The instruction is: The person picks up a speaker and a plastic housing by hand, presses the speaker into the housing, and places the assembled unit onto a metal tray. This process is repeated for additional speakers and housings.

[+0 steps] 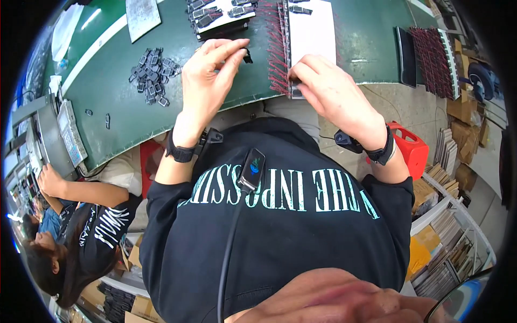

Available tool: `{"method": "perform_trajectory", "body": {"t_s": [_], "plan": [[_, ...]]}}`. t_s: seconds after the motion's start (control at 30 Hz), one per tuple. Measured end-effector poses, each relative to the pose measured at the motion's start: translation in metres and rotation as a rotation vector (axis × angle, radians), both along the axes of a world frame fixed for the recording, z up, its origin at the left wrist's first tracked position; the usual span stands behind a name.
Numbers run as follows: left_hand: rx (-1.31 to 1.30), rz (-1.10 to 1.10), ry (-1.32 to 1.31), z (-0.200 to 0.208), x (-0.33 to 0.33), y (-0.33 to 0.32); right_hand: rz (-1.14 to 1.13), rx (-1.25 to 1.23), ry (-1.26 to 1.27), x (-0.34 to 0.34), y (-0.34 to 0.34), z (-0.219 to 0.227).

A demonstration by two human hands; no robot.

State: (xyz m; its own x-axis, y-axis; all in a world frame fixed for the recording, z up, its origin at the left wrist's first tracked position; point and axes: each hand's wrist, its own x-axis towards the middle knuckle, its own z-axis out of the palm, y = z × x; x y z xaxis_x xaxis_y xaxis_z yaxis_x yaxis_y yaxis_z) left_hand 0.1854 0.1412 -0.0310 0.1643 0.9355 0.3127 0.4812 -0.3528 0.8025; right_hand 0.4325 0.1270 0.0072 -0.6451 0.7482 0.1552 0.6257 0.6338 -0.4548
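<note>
Left hand [207, 81] pinching — apparently one black piece [247, 56].

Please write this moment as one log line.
left hand: pinching small black part | right hand: at near end of white board | black pile: on green table

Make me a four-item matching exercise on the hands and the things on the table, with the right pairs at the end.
Column one
1. left hand
2. pile of small black plastic parts
3. right hand
4. pale grey rectangular plate

Column two
A. fingers at the near end of a white rectangular sheet with red wires along its left side
B. one flat piece, farther from the person than the heap
C. pinching a small black piece
D. many pieces, heaped loosely

Pairs: 1-C, 2-D, 3-A, 4-B
</note>
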Motion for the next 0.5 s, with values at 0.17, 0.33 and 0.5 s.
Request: {"method": "perform_trajectory", "body": {"t_s": [0.17, 0.33, 0.5], "plan": [[-0.251, 0.022, -0.383, -0.004, 0.010, -0.002, 0.059, -0.124, 0.002, 0.009, 0.007, 0.001], [-0.378, -0.011, -0.634, -0.004, 0.019, -0.006, 0.076, -0.110, 0.041, 0.014, 0.009, -0.001], [-0.405, 0.010, -0.664, -0.003, 0.020, -0.010, -0.010, -0.117, 0.077, 0.014, 0.005, 0.007]]}}
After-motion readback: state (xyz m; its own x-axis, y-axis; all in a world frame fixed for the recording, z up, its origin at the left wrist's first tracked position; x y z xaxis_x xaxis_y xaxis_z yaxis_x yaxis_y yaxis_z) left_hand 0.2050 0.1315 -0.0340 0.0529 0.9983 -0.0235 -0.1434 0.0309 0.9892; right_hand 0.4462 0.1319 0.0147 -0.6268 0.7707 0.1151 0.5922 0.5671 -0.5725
